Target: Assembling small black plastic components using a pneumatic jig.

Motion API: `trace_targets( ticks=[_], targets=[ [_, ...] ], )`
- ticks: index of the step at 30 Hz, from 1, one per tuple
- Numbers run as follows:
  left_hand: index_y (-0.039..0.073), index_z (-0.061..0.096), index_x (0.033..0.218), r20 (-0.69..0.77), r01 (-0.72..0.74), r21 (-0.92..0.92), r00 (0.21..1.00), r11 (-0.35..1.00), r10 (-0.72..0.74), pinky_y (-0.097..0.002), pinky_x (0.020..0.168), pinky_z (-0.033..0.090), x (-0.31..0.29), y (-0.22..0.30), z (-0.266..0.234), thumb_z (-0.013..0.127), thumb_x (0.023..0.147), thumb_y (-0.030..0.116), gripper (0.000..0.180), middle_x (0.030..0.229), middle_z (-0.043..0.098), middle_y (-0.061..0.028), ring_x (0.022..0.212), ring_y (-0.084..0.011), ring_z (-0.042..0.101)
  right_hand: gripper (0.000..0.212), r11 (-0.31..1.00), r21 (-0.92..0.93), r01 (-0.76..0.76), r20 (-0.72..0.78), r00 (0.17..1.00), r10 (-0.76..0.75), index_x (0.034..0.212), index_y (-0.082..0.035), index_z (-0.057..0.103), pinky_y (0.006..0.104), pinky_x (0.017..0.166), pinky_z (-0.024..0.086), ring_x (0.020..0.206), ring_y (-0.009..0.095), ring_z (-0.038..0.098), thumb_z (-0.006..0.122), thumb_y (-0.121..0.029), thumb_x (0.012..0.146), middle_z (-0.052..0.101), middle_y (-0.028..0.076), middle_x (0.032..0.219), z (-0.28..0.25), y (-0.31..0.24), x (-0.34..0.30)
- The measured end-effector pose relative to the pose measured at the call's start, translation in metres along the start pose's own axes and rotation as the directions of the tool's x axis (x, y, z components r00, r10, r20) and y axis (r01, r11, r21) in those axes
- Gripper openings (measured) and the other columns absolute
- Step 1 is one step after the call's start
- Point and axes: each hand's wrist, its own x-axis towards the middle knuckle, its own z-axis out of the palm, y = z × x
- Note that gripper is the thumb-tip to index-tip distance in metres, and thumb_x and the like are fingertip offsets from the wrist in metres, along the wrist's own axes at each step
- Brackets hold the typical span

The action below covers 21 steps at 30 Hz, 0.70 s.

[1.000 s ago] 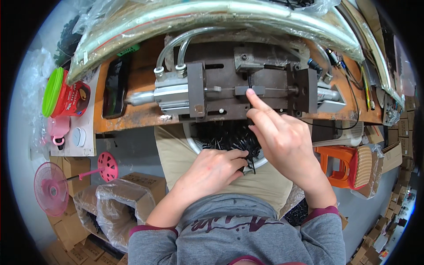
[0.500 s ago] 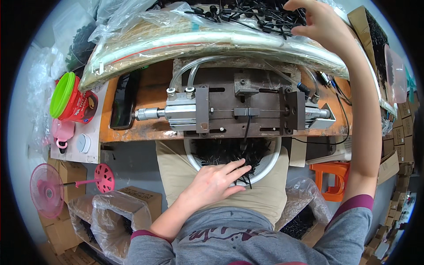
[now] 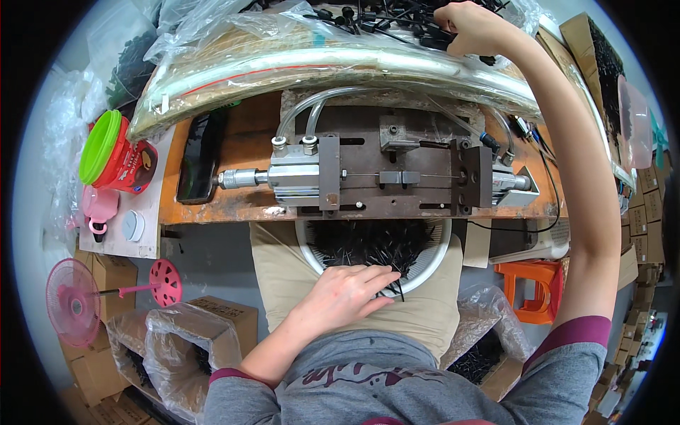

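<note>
My right hand (image 3: 476, 30) reaches to the pile of black plastic parts (image 3: 397, 18) on the raised plastic-covered board, thumb and curled fingers apart with black parts between them. These parts have thin stems and thicker heads. My left hand (image 3: 347, 292) lies over the near rim of a white basket (image 3: 445, 258) in my lap, its fingers stretched out and resting by the black strips (image 3: 368, 244) inside. One strip sticks out past the rim beside the fingertips. Between my hands, a metal clamping fixture (image 3: 398, 178) with a cylinder at each side stands on the bench, its small middle jaws bare.
A phone (image 3: 200, 166) lies left of the fixture, near a red tub with a green rim (image 3: 110, 152). Clear air hoses (image 3: 312, 106) arch behind the fixture. A pink fan (image 3: 73, 301), an orange stool (image 3: 531, 290) and plastic-lined boxes (image 3: 188, 354) stand below the bench.
The right hand has moved left and down into the pile. A black strip that hung from the jaws is gone from them. The left hand's fingers have drawn closer together.
</note>
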Motion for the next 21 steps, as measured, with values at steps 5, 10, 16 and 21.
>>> trace_targets(
  ticks=[5,10,16,21],
  targets=[
    [0.008,0.069,0.113,-0.005,0.001,0.003,1.000,1.000,-0.001,-0.0338,0.074,0.058,-0.002,-0.001,-0.001,0.075,0.082,0.029,0.037,0.109,0.071,-0.0089,0.088,-0.0245,0.071,0.046,1.000,-0.011,0.016,-0.030,0.999,-0.017,0.107,-0.002,0.067,0.0421,0.082,0.053,0.099,0.033,0.065,0.076,-0.022,0.067,0.069,0.017,0.104,-0.005,0.005,-0.001],
    [0.007,0.069,0.110,-0.020,-0.007,-0.017,1.000,1.000,0.007,-0.0337,0.073,0.058,-0.001,-0.001,-0.001,0.075,0.082,0.030,0.037,0.106,0.072,-0.0095,0.088,-0.0248,0.071,0.053,0.984,0.173,0.044,-0.034,0.999,-0.038,0.106,0.000,0.063,0.0405,0.083,0.053,0.096,0.032,0.065,0.082,-0.020,0.061,0.069,0.015,0.098,-0.011,0.013,-0.001],
    [0.006,0.069,0.110,-0.023,-0.016,-0.017,1.000,1.000,0.015,-0.0334,0.073,0.058,0.002,0.002,-0.003,0.076,0.082,0.032,0.038,0.106,0.072,-0.0095,0.088,-0.0250,0.071,0.059,0.980,0.190,0.052,-0.046,0.998,-0.044,0.111,0.002,0.061,0.0392,0.085,0.052,0.102,0.032,0.063,0.083,-0.015,0.059,0.067,0.018,0.106,-0.005,0.013,0.008],
    [0.006,0.069,0.109,-0.003,0.024,-0.008,1.000,1.000,-0.024,-0.0341,0.073,0.058,-0.003,-0.001,-0.006,0.075,0.082,0.032,0.038,0.105,0.072,-0.0091,0.088,-0.0252,0.071,0.055,0.977,0.122,0.173,-0.051,0.984,-0.168,0.117,-0.004,0.064,0.0402,0.087,0.051,0.102,0.033,0.063,0.080,-0.013,0.065,0.067,0.016,0.106,-0.005,0.021,-0.006]
  ],
)
